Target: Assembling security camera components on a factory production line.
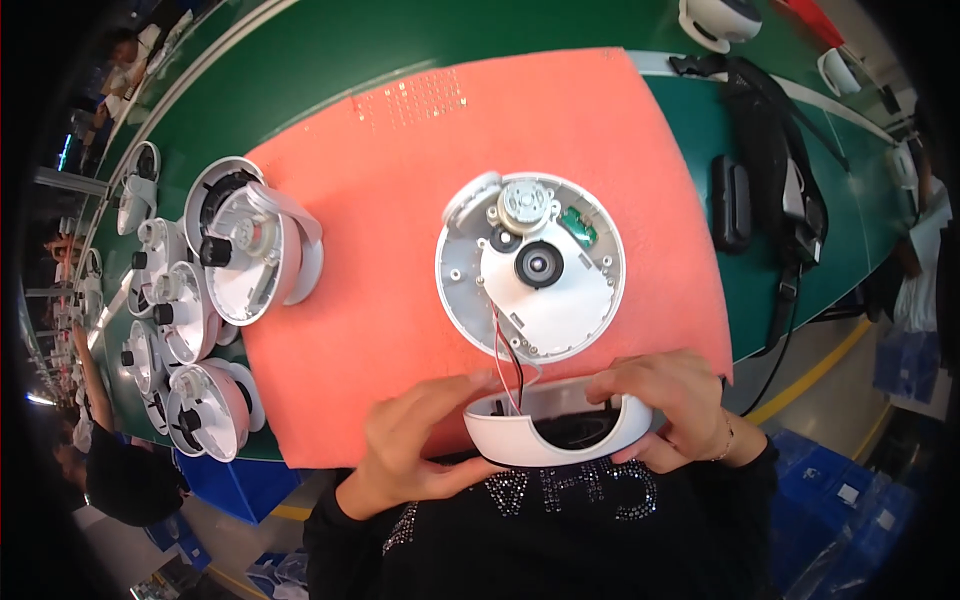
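Near the mat's front edge I hold a white curved plastic housing (490,430) with a round cut-out and a dark inside. My right hand (675,405) grips its right end, thumb and fingers around the rim. At its left end is my left hand (415,430), thumb against the lower edge and index finger by the wires. Thin red, black and white wires (512,350) run from the housing to a round white base (465,300) lying just beyond it. That base carries a silver motor (524,203), a black round hub (539,265) and a small green circuit board (578,227).
An orange mat (380,240) covers the green table (350,40). Small screws (425,97) lie at its far edge. Several similar part-assembled white units (205,410) crowd the left. A black case (731,203) and black strap (775,140) lie right. Blue bins (820,490) stand below.
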`<state>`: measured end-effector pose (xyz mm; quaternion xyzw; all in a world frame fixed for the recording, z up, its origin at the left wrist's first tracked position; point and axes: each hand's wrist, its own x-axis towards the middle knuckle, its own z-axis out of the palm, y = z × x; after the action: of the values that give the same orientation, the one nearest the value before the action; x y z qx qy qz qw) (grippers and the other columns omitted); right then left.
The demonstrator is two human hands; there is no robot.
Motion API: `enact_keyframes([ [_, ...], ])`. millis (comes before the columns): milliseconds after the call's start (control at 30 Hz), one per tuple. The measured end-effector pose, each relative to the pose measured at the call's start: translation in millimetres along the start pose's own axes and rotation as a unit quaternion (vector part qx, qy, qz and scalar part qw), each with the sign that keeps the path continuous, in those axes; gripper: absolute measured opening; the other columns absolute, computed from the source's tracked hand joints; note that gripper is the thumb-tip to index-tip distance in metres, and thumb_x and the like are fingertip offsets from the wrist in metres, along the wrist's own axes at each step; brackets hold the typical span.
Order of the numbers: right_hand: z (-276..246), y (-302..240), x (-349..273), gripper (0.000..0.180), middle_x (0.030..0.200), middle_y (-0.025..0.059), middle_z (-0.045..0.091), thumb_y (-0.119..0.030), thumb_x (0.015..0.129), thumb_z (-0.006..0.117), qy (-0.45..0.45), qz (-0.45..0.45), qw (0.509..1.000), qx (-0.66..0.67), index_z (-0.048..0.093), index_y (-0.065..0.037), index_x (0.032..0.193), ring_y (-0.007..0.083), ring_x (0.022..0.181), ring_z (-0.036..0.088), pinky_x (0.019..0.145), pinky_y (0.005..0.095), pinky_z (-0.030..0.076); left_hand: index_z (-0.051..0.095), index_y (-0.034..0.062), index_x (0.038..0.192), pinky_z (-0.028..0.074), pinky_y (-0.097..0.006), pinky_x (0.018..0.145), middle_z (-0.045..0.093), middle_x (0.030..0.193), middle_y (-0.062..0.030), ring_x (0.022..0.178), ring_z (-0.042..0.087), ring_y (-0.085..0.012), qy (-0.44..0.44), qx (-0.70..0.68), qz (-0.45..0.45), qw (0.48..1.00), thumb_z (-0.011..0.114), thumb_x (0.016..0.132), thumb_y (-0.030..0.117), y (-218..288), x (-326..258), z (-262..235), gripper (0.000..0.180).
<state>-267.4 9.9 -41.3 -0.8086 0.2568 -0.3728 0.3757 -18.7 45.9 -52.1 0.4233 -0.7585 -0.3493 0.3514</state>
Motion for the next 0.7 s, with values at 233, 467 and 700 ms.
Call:
enact_keyframes([
  [233, -1, -1, 9, 0.051, 0.091, 0.0142, 0.060, -0.020, 0.070, 0.070, 0.012, 0.067, 0.995, 0.073, 0.050, 0.001, 0.112, 0.0263, 0.074, 0.062, 0.065, 0.0293, 0.048, 0.053, -0.0009, 0.091, 0.053, -0.027, 0.058, 0.064, 0.080, -0.0136, 0.068, 0.066, -0.0201, 0.047, -0.049, 0.000, 0.998, 0.077, 0.063, 0.012, 3, 2, 6, 0.039],
  [467, -4, -8, 7, 0.066, 0.111, 0.0185, 0.053, -0.012, 0.067, 0.073, -0.024, 0.097, 0.994, 0.054, 0.040, -0.001, 0.123, 0.0278, 0.091, 0.059, 0.076, 0.0302, 0.048, 0.053, -0.0022, 0.088, 0.052, -0.025, 0.056, 0.064, 0.072, -0.0114, 0.063, 0.065, -0.0186, 0.045, -0.069, -0.009, 0.997, 0.076, 0.065, 0.012, 0, 2, -2, 0.036],
  [700, -6, -15, 18, 0.090, 0.123, 0.0161, 0.037, -0.007, 0.065, 0.076, 0.019, 0.154, 0.956, 0.248, 0.016, 0.001, 0.132, 0.0223, 0.116, 0.040, 0.096, 0.0340, 0.036, 0.046, -0.0052, 0.098, 0.051, -0.029, 0.076, 0.061, 0.092, -0.0154, 0.086, 0.061, -0.0181, 0.022, -0.333, -0.182, 0.925, 0.066, 0.074, 0.001, 25, 25, -20, 0.031],
])
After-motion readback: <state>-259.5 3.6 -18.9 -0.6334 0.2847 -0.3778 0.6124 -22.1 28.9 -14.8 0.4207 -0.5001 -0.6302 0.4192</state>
